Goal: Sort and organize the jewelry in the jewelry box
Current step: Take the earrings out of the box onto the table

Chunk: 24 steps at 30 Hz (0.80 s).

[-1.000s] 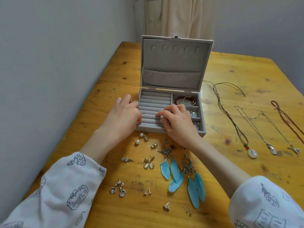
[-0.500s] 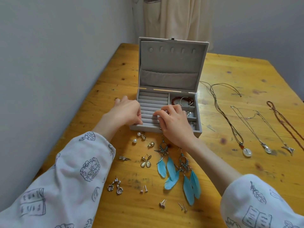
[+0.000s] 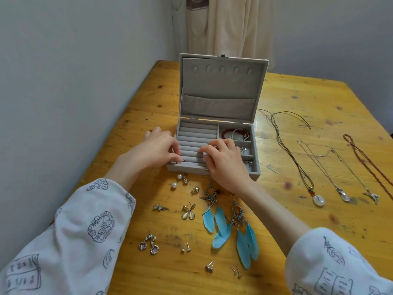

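Both arms reach forward and angle inward, forearms bare below loose white printed sleeves pushed back toward the elbows. The left hand lies palm down, knuckles up, its fingers curled inward with thumb and forefinger brought together in a pinching grip on a small metal piece at their tips. The right hand is also palm down, wrist slightly raised, fingers bent and pointing left, their tips pressed downward close to the left hand's fingertips without touching them.
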Available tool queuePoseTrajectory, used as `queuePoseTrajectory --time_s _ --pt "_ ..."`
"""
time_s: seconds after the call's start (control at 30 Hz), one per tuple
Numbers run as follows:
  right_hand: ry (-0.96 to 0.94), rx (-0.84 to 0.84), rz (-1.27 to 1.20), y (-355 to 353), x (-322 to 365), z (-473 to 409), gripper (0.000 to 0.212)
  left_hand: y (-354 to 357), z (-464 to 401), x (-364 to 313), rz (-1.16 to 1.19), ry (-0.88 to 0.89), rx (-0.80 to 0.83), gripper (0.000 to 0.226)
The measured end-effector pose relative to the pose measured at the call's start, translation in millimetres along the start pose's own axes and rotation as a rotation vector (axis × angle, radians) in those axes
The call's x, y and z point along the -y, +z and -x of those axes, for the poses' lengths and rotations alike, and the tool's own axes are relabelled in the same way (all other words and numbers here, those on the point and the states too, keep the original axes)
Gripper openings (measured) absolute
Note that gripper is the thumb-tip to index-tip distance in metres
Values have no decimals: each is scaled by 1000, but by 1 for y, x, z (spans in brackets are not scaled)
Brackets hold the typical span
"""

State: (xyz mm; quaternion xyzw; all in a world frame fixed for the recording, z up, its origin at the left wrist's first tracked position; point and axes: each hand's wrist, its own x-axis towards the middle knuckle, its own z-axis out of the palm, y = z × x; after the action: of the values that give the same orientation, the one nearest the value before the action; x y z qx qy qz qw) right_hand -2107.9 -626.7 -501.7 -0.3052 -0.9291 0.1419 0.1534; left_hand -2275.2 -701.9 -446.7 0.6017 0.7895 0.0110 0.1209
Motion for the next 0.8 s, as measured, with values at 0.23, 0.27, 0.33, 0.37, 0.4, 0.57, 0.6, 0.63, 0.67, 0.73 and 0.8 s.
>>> queuePoseTrajectory --time_s 0.23,0.27,0.33,0.37,0.4,0.57,0.6,0.63,0.67,0.73,0.8 --pt "40 4 -125 -7 11 -16 23 5 5 2 28 -48 -47 21" --pt "7 12 -107 -6 16 -18 22 6 5 0 41 -59 -51 21" --pt "-45 44 -97 -3 25 -21 21 6 3 -1 54 -72 -50 18" --pt "-51 55 -104 -2 27 -22 21 5 3 -2 50 -69 -51 15" --pt "-44 62 -115 -1 28 -24 20 4 3 -2 46 -65 -51 13" --pt "-39 135 -87 -4 32 -33 18 3 8 5 191 -82 -46 7" --pt "-52 151 -57 -5 33 -35 18 2 10 7 251 -91 -59 7" --pt "-67 165 -19 -6 35 -37 19 1 12 8 311 -107 -83 7" --pt "-87 176 30 -7 37 -39 20 0 15 7 357 -125 -120 6" --pt "-129 197 133 -9 39 -42 23 0 21 4 424 -159 -215 4" --pt "-155 220 212 -10 41 -44 25 1 28 0 475 -183 -292 4"
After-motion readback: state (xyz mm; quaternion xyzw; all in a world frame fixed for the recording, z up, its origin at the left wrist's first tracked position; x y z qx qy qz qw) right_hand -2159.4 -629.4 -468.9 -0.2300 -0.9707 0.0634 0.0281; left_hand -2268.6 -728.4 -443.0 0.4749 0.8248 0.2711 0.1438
